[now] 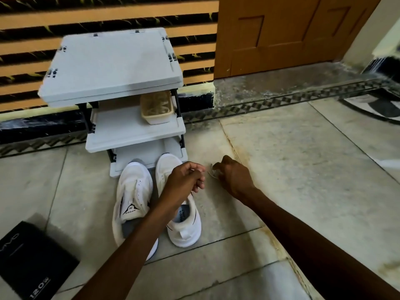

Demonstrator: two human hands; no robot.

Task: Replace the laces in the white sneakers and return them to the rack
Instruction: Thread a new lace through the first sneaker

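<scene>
Gripping a pale lace point(213, 171) in the right hand point(234, 179), curling the left hand point(186, 180) round something too thin for telling, risking tangling or dropping it beside the sneakers point(134, 191).

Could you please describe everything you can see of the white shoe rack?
The shoe rack is a white, plastic-looking unit with three flat shelves on dark corner posts. It stands upright on the tiled floor, close to the striped wall. A beige basket sits at the right rear of the middle shelf. Two white sneakers stand on the floor before the lowest shelf; whether their toes touch it is unclear.
</scene>
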